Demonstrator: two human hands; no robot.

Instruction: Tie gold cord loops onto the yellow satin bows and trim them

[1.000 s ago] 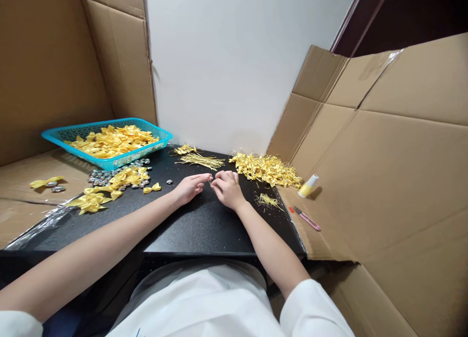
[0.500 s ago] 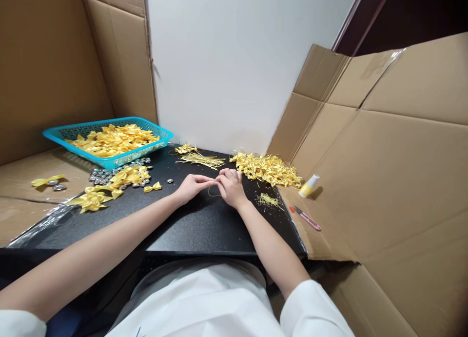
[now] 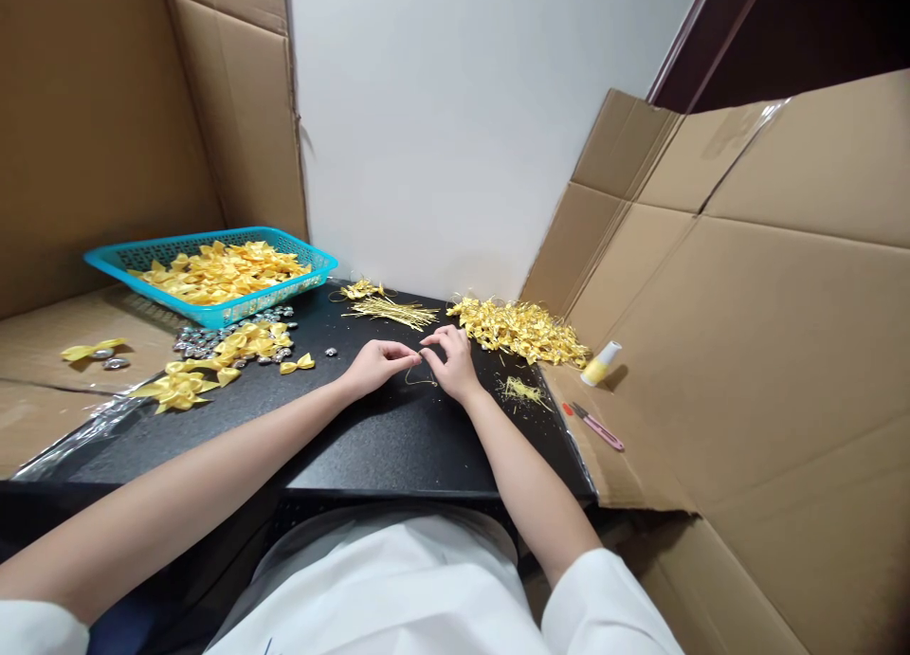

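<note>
Pinched tight, thumb against forefinger, the left hand [image 3: 380,365] appears clamped on a thin gold cord [image 3: 408,379], while the right hand [image 3: 453,363] comes close with thumb and forefinger apart, its thumb tip right at the left fingertips! Whether that thumb touches anything is too small to call. And where's the cord? Just below the meeting fingertips, over the black tabletop [image 3: 398,446], bowing down from the left hand and then running rightward, so its longer stretch lies roughly crosswise, the free end nearer the right hand. Wiry stuff, this, slim and springy enough to hold a curve. Look beyond the hands: a bundle of straight gold cords [image 3: 392,311], fanned like straw, and to its right a glossy, tangled heap of small yellow bows [image 3: 522,331] bristling with loops. Nearer, fuzzy cord clippings [image 3: 522,390] litter that speckled black surface. Out right on matte brown cardboard [image 3: 654,465], pink-handled thread snips [image 3: 597,426] lie flat beside an upright white-and-yellow cylinder [image 3: 601,363]. Over on the left, satin ribbon bows [image 3: 177,390] with pointed tails sprawl beside shiny, rounded silver beads [image 3: 213,340], and more bows fill a latticed turquoise plastic basket [image 3: 220,317]!
</note>
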